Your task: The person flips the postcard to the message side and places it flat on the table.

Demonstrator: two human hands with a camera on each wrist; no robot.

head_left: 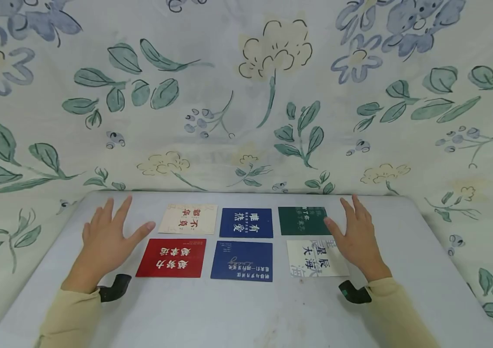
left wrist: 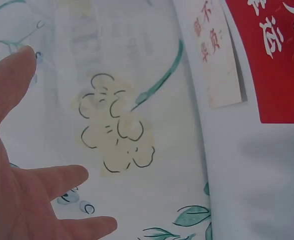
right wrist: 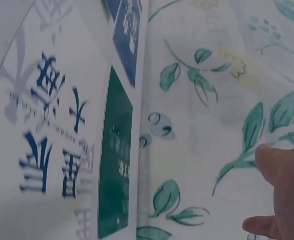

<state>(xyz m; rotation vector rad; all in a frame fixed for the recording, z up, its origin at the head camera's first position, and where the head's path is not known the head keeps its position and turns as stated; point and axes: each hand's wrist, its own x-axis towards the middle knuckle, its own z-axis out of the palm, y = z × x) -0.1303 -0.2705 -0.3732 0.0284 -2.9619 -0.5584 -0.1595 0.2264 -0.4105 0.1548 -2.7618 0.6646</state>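
Faces a white floral cloth [head_left: 211,140] spanning 10 through 2 o'clock, largest thing in sight (dial centred on the printed cards [head_left: 233,223]). Reaches from 6 o'clock over a white tabletop [head_left: 211,314]. Holds the left hand [head_left: 104,239] at 9 o'clock, with thumb and fingers spread, gripping nothing. Holds the right hand [head_left: 361,244] at 3 o'clock, likewise without any grip, with thumb well out and visible fingers slightly parted; cannot tell about the hidden ones.

Shows six cards lying flat and apart in two rows. Includes, nearer, a red card with white lettering [head_left: 171,258] at 8, a blue card with fine pale lettering [head_left: 242,261] at 6, and a white card with blue lettering [head_left: 317,259] at 4. Includes, farther, a cream card with red lettering [head_left: 187,219] at 10, a navy card with bold white lettering [head_left: 246,223] at 12, and a dark green card [head_left: 300,221] at 2, seemingly just under the right thumb without contact.

Appears to be at a poised step, with both hands free and no card lifted. Seems to call next for settling on one card, lowering a hand, and working a fingertip under a thin edge before pinching.
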